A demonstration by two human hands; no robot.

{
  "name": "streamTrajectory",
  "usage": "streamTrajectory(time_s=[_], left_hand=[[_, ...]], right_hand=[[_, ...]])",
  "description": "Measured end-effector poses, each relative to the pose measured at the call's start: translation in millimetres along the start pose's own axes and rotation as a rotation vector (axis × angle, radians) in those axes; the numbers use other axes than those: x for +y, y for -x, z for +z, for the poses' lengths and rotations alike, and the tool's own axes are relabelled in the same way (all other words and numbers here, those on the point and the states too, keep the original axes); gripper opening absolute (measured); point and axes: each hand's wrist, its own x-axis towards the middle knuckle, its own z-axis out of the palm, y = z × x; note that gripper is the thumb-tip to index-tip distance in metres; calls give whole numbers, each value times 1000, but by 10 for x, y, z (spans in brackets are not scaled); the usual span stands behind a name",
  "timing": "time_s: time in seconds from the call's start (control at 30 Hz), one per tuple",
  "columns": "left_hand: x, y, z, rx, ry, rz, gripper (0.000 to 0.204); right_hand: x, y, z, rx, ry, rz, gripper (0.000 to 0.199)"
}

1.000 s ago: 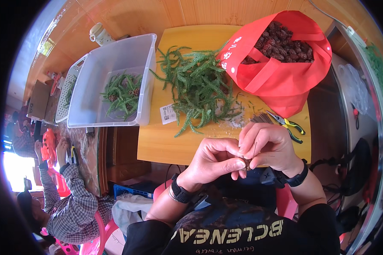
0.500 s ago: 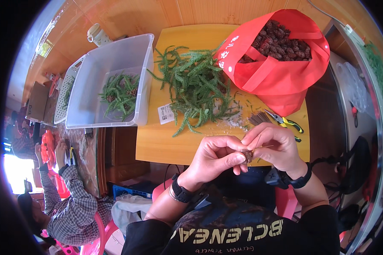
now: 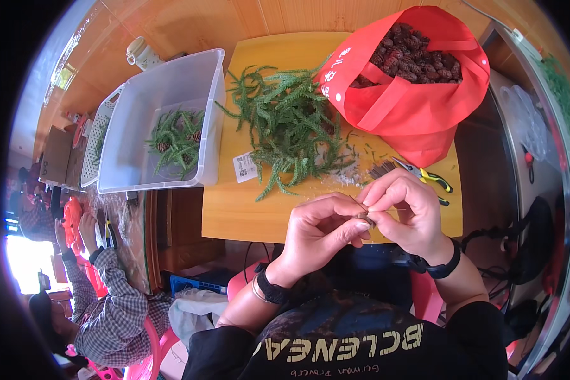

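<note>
Close to the table's front edge, my left hand (image 3: pixel 320 234) is closed on a small brown pine cone (image 3: pixel 366 220), held between thumb and fingers. My right hand (image 3: pixel 411 212) meets it there, its thumb and fingertips pinching a thin brown wire (image 3: pixel 360 203) at the cone. Much of the cone is hidden by fingers. Just beyond my right hand lie yellow-and-black pliers (image 3: pixel 436 180) and a bundle of thin brown sticks or wires (image 3: pixel 381 169). A heap of green artificial pine sprigs (image 3: pixel 288 120) covers the middle of the yellow table (image 3: pixel 234 218).
A red bag (image 3: pixel 418 123) full of pine cones (image 3: pixel 415 57) stands at the back right. To the left is a clear plastic bin (image 3: pixel 149 85) with sprigs and cones inside. A white label (image 3: pixel 245 167) lies by the heap. At far left a person (image 3: pixel 117 285) works at another table.
My right fingertips have closed in on the cone. The wire, which stuck out up and to the right, now points up and left. The cone shows less between my fingers.
</note>
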Motion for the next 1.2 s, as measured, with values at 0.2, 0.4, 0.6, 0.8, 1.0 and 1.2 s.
streamTrajectory(time_s=[0.2, 0.4, 0.6, 0.8, 1.0, 1.2], left_hand=[[61, -15, 18, -13, 33, -34, 9], [38, -2, -8, -63, 241, -73, 14], [-19, -13, -32, -37, 301, -96, 16], [-69, -17, -38, -38, 277, -101, 16], [-55, -11, -152, 9, 206, -59, 15], [-45, -24, -153, 51, 356, -105, 15]], right_hand=[[-38, -5, -8, 48, -108, 38, 9], [-44, 8, -81, -94, -29, -41, 10], [-73, 4, -74, -98, 72, -153, 10], [-72, 26, -98, -70, 128, -166, 11], [-112, 108, -431, -33, 166, 322, 25], [328, 541, -1129, -307, 1058, 631, 38]])
